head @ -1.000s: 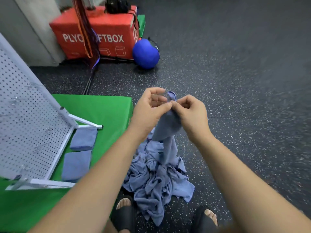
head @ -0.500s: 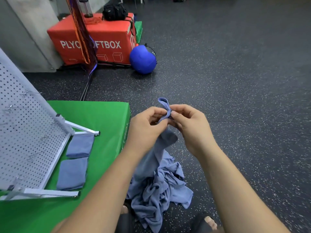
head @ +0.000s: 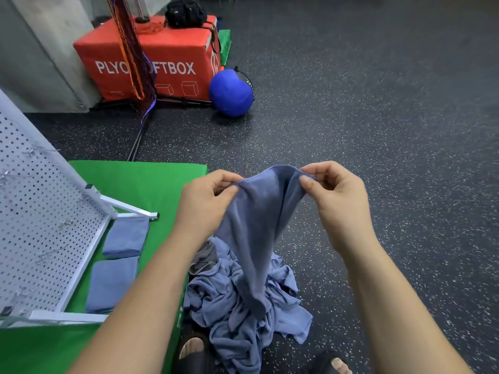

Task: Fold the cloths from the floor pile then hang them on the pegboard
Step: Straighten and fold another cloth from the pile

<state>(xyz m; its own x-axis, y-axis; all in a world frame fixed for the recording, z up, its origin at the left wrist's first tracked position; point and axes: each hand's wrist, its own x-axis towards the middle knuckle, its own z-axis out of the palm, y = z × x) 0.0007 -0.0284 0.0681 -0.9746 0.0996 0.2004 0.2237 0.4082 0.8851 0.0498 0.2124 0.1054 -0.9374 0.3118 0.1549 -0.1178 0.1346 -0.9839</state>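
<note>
The black speckled rubber floor (head: 378, 109) lies wide and open to the right of and beyond the crumpled pile of blue-grey cloths (head: 243, 309), which sits just ahead of the person's feet. A flat bright green mat (head: 151, 184) spreads left of the pile, its right edge meeting the heap. On the mat, further left of the pile, a white perforated metal pegboard (head: 40, 225) stands tilted on its frame. Well beyond the pile and to the left is a red padded box with white lettering (head: 167, 49), with a round blue ball (head: 231, 93) just beside it. Over the pile hangs a single blue-grey cloth (head: 256, 220), its lower end trailing down to the heap. Two folded blue-grey cloths (head: 127, 236) lie flat on the mat left of the pile, at the pegboard's foot. The left hand (head: 205, 203) pinches the hanging cloth's stitched top edge at one end, and the right hand (head: 337, 201) pinches the other end between thumb and forefinger, so that the edge arches between them.
</note>
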